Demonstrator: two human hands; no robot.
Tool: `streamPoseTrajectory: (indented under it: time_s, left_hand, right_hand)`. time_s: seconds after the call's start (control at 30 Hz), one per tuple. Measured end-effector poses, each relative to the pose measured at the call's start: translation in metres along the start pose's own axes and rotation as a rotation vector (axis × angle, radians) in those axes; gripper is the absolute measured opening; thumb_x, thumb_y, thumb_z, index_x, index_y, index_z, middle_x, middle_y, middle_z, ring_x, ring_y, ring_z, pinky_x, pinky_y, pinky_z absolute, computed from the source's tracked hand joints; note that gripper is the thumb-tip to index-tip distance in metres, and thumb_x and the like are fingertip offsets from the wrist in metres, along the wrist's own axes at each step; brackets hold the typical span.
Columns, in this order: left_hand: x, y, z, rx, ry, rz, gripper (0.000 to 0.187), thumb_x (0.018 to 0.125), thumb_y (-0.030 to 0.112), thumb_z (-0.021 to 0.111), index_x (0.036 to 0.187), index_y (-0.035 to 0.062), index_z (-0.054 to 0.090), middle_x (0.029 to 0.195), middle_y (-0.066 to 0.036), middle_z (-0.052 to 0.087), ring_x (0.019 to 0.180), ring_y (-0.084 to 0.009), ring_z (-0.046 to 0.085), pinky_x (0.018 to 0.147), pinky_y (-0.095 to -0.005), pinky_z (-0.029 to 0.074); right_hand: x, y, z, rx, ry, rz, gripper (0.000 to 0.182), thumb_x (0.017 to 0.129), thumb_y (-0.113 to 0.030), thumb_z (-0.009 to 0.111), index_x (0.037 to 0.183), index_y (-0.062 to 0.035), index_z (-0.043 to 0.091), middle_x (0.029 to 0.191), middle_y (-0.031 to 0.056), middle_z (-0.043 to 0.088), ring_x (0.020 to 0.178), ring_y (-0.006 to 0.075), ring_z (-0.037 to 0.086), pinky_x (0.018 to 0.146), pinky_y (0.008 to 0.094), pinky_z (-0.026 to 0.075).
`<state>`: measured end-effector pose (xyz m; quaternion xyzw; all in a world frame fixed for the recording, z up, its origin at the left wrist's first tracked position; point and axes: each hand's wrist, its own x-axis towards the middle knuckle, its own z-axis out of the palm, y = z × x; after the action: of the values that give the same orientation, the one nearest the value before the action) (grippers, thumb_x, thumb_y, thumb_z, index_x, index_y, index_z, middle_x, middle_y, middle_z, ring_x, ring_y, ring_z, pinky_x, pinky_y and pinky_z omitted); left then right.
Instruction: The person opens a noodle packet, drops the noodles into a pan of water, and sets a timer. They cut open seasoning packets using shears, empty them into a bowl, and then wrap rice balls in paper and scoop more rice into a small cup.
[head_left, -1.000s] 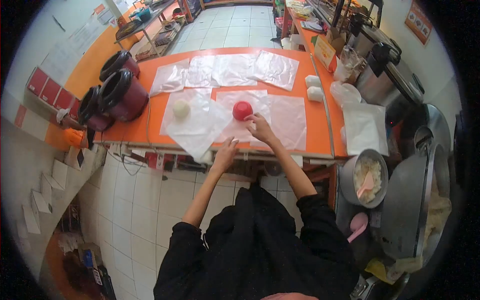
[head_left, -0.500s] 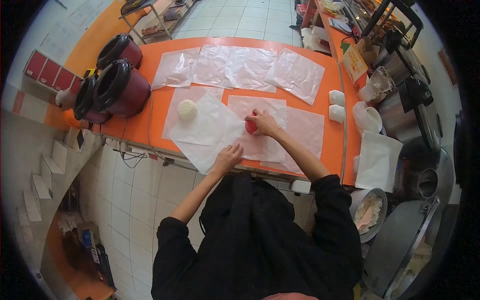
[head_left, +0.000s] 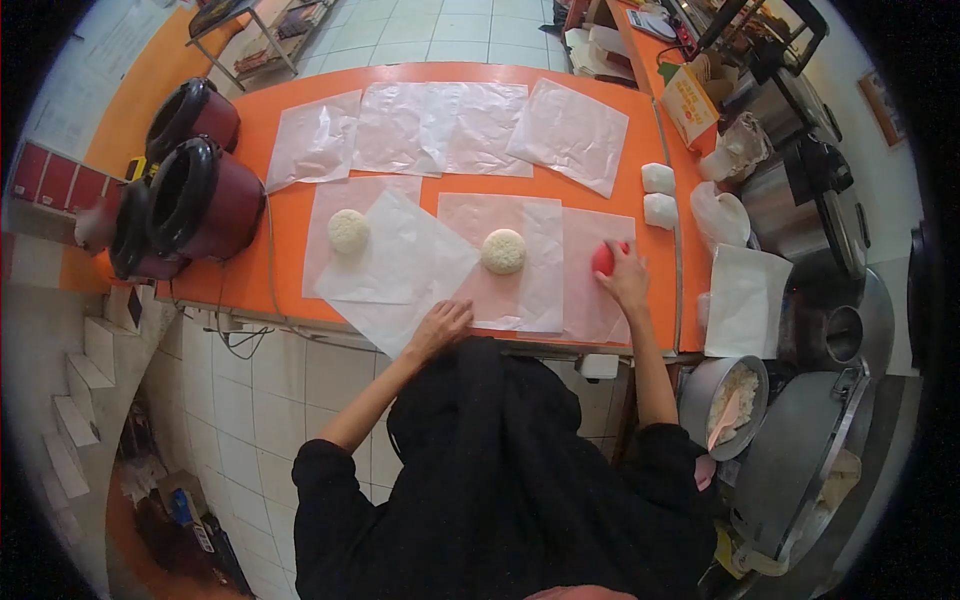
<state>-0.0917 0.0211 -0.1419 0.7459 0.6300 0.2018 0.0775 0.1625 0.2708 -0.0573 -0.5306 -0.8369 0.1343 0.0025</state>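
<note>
Scanning from the left, we see the dark red cookers (head_left: 200, 195) at nine o'clock on the orange table (head_left: 290, 215), close to its edge with cords trailing down; a snagged cord could drag one off. Next comes a rice mound (head_left: 348, 231) on a paper sheet (head_left: 395, 262) whose near corner overhangs the table. Our left hand (head_left: 438, 326) lies flat and open on that corner at six o'clock, holding nothing; if it slides, we judge the loose sheet could shift and carry the mound with it, or crumple under the neighbouring sheets it overlaps.

At the centre sits a second rice mound (head_left: 503, 251), freestanding on its sheet, apart from both hands. It looks soft, so a tug on the paper might break its shape.

At three o'clock our right hand (head_left: 626, 280) is closed over the red bowl (head_left: 604, 258), which rests on the rightmost sheet near the table's right edge. Sticky grains may cling inside, and a careless swing toward the rice pot (head_left: 728, 405) at four o'clock could knock the two white lumps (head_left: 658, 194) just beyond at two o'clock.
</note>
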Motion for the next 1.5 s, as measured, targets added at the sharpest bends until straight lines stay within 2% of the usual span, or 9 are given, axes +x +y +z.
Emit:
streamPoseTrajectory:
  time_s: [0.13,0.3,0.63,0.73,0.97,1.2,1.3,1.4,1.5]
  left_hand:
    - [0.000,-0.008,-0.010,-0.082,0.016,0.037,0.023,0.074,0.013,0.059,0.095,0.0035,0.053,0.112,-0.012,0.053,0.099,-0.0266,0.052,0.086,-0.0362,0.042]
    - [0.001,-0.020,-0.009,-0.360,0.157,-0.126,0.021,0.075,0.006,0.061,0.095,0.0033,0.055,0.094,-0.010,0.060,0.085,-0.0273,0.057,0.074,-0.0363,0.047]
    - [0.013,-0.045,-0.031,-0.752,0.213,-0.275,0.021,0.076,0.001,0.063,0.096,0.0007,0.056,0.078,-0.009,0.059,0.072,-0.0234,0.059,0.067,-0.0309,0.048]
    - [0.032,-0.046,-0.015,-1.008,0.472,-0.519,0.015,0.081,0.007,0.061,0.092,0.0009,0.054,0.074,-0.009,0.058,0.071,-0.0232,0.059,0.064,-0.0296,0.047]
    - [0.106,-0.061,-0.012,-0.413,0.476,-0.788,0.021,0.086,0.022,0.055,0.087,0.0023,0.049,0.072,-0.014,0.059,0.067,-0.0300,0.058,0.063,-0.0388,0.045]
    - [0.116,-0.056,-0.019,-0.092,0.215,-0.916,0.016,0.085,0.017,0.052,0.096,0.0056,0.051,0.091,-0.014,0.060,0.090,-0.0314,0.056,0.070,-0.0434,0.044]
    - [0.109,-0.059,-0.012,0.104,0.497,-0.440,0.030,0.083,0.013,0.052,0.112,0.0048,0.049,0.112,-0.015,0.054,0.109,-0.0302,0.047,0.087,-0.0419,0.040]
    - [0.108,-0.030,-0.005,0.130,0.070,0.084,0.054,0.082,0.008,0.046,0.133,0.0028,0.033,0.138,-0.014,0.033,0.128,-0.0254,0.031,0.107,-0.0385,0.025]
    - [0.117,-0.011,0.010,0.198,-0.001,0.063,0.052,0.084,0.012,0.041,0.134,0.0011,0.031,0.142,-0.011,0.027,0.131,-0.0218,0.027,0.107,-0.0368,0.024]
  right_hand:
    - [-0.016,0.034,0.010,0.055,-0.034,0.176,0.071,0.061,-0.030,0.074,0.125,-0.0218,0.044,0.125,0.0148,0.038,0.109,0.0369,0.043,0.089,0.0472,0.041]
    - [-0.049,0.017,0.040,0.035,0.182,-0.430,0.090,0.062,-0.038,0.075,0.136,-0.0164,0.028,0.135,0.0094,0.033,0.121,0.0361,0.031,0.101,0.0488,0.023]
    - [-0.021,-0.024,0.061,0.788,0.085,-0.504,0.015,0.074,-0.001,0.065,0.088,-0.0064,0.067,0.078,0.0050,0.060,0.079,0.0170,0.055,0.070,0.0299,0.045]
    - [-0.007,-0.022,0.091,1.473,-0.014,-0.141,0.009,0.083,-0.006,0.059,0.087,-0.0023,0.066,0.082,0.0015,0.060,0.077,0.0124,0.054,0.071,0.0277,0.044]
    - [0.047,-0.057,0.110,0.890,0.419,0.141,0.032,0.086,-0.028,0.058,0.078,0.0033,0.061,0.064,0.0082,0.058,0.060,0.0124,0.051,0.058,0.0301,0.041]
    - [0.050,-0.068,0.086,0.352,0.112,0.098,0.020,0.078,-0.018,0.063,0.090,-0.0027,0.060,0.080,0.0114,0.060,0.075,0.0244,0.058,0.066,0.0358,0.045]
    - [0.069,-0.078,0.077,0.260,0.181,-0.126,0.031,0.074,-0.013,0.065,0.103,-0.0083,0.055,0.098,0.0111,0.058,0.092,0.0274,0.054,0.075,0.0377,0.044]
    - [0.119,-0.093,0.089,0.320,0.224,-0.512,0.049,0.069,-0.011,0.068,0.114,-0.0124,0.049,0.114,0.0113,0.051,0.108,0.0299,0.046,0.088,0.0403,0.040]
    - [0.143,-0.127,0.079,0.125,0.016,-0.548,0.062,0.060,-0.016,0.076,0.114,-0.0103,0.047,0.118,0.0127,0.047,0.110,0.0334,0.042,0.092,0.0448,0.036]
